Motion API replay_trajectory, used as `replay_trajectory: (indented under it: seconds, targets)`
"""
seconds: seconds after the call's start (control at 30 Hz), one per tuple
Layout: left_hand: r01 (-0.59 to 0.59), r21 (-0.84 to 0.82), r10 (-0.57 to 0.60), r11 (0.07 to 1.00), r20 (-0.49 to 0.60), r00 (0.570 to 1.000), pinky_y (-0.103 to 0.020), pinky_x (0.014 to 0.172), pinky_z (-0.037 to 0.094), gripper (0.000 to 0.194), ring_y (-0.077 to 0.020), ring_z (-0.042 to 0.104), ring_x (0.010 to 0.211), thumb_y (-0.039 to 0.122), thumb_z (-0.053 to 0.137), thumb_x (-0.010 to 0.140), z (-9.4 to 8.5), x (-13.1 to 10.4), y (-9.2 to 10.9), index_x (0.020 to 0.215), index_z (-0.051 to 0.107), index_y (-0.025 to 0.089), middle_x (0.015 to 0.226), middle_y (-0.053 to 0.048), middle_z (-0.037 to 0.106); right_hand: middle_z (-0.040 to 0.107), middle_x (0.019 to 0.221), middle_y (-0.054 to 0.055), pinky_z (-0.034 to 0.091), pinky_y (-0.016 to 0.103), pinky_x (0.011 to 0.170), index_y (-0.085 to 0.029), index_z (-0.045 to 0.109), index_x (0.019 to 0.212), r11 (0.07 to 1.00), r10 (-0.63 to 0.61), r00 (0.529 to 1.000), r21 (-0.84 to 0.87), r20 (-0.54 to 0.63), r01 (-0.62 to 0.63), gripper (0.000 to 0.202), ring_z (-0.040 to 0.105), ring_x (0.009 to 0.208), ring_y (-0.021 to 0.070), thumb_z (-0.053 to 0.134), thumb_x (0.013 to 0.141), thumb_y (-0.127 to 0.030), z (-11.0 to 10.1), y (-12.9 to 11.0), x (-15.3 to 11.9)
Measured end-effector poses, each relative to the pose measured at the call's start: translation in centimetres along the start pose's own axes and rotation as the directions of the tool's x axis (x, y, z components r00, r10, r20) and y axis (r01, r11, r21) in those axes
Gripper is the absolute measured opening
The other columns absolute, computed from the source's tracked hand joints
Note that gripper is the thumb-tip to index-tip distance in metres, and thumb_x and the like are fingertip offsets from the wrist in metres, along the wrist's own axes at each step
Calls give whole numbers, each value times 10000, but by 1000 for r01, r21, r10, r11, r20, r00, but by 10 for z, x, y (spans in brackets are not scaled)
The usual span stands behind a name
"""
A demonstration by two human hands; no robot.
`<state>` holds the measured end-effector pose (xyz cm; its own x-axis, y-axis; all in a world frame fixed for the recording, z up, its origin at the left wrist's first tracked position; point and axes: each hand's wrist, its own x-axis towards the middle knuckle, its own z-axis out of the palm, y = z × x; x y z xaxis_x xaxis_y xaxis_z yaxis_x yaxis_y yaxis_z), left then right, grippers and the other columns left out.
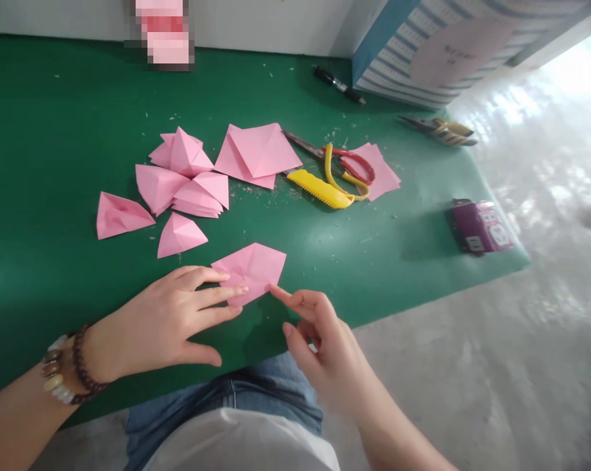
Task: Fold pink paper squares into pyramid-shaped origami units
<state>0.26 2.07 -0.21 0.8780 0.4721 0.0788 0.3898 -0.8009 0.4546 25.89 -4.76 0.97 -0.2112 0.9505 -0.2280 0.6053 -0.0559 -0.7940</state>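
A creased piece of pink paper lies on the green table in front of me. My left hand rests on its left part with the fingers spread and flat. The index fingertip of my right hand touches the paper's right lower edge, while the other fingers are partly curled and hold nothing. Beyond my left hand sit several folded pink paper pieces, some of them stacked together. Flat pink paper sheets lie behind the piece under my hands.
Scissors with red and yellow handles and a yellow-handled cutter lie by more pink paper. Farther off are a pen, pliers, a purple box and a striped box. The table edge runs at the right.
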Motion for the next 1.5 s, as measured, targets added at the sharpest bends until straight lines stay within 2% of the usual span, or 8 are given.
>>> replay_trajectory:
  seconds: [0.17, 0.27, 0.37, 0.47, 0.73, 1.07, 1.37, 1.5]
  targets:
    - [4, -30, -4, 1000, -10, 1000, -467, 1026, 441, 506, -296, 521, 1229, 455, 751, 787, 0, 0, -2, 1218, 622, 223, 1293, -51, 647, 682, 1232, 113, 424, 221, 395, -240, 444, 1047, 989, -99, 982, -126, -161, 79, 140, 487, 427, 58, 513, 929, -214, -7, 9, 9]
    - [-8, -43, 8, 999, 14, 1000, -468, 1056, 419, 589, -290, 502, 1254, 439, 762, 780, 0, 0, -4, 1295, 569, 228, 1315, -54, 630, 678, 1099, 84, 490, 237, 512, -226, 559, 973, 916, -300, 912, -350, -279, 194, 50, 576, 561, 89, 575, 927, -237, -4, 14, 23]
    - [56, -66, -55, 996, 23, 998, -461, 1039, 431, 802, -304, 501, 1245, 514, 769, 744, -1, -2, -3, 1421, 442, 232, 1359, -90, 584, 638, 888, 53, 508, 257, 604, -213, 605, 899, 815, -437, 859, -522, -265, 253, 40, 629, 728, 152, 583, 930, -226, 5, 15, 38]
    - [139, -96, -137, 986, 27, 990, -443, 1007, 453, 971, -307, 525, 1206, 586, 769, 704, -1, -3, -2, 1485, 332, 209, 1339, -127, 572, 608, 786, 36, 473, 262, 588, -196, 610, 847, 775, -474, 853, -564, -219, 286, 100, 588, 677, 149, 565, 936, -198, 12, 14, 45]
    - [159, -139, -155, 977, 37, 987, -456, 1016, 443, 960, -314, 506, 1227, 575, 765, 711, 0, -2, -1, 1474, 332, 185, 1353, -135, 550, 577, 688, 29, 405, 302, 594, -192, 608, 780, 731, -485, 867, -597, -115, 331, 214, 514, 648, 169, 495, 962, -195, 27, 2, 39]
    - [145, -156, -146, 977, 8, 989, -447, 1025, 437, 939, -306, 515, 1237, 583, 758, 711, 1, -2, -1, 1468, 353, 201, 1354, -128, 556, 634, 757, 32, 393, 310, 623, -198, 612, 785, 747, -498, 864, -539, -69, 388, 201, 532, 679, 164, 499, 949, -168, 44, -9, 36]
    - [145, -133, -145, 981, 8, 989, -451, 1034, 433, 920, -309, 507, 1244, 564, 769, 710, 1, -2, -1, 1455, 376, 194, 1358, -136, 553, 653, 749, 24, 432, 308, 638, -204, 617, 772, 804, -486, 869, -440, -95, 401, 178, 570, 691, 163, 550, 936, -193, 41, -7, 35]
    - [75, -108, -78, 991, -19, 997, -464, 1025, 451, 811, -299, 520, 1234, 499, 769, 747, 1, -3, -4, 1424, 433, 205, 1334, -117, 591, 711, 904, 41, 498, 338, 761, -217, 646, 935, 786, -571, 817, -335, -75, 519, 77, 639, 838, 179, 593, 904, -169, 16, -1, 45]
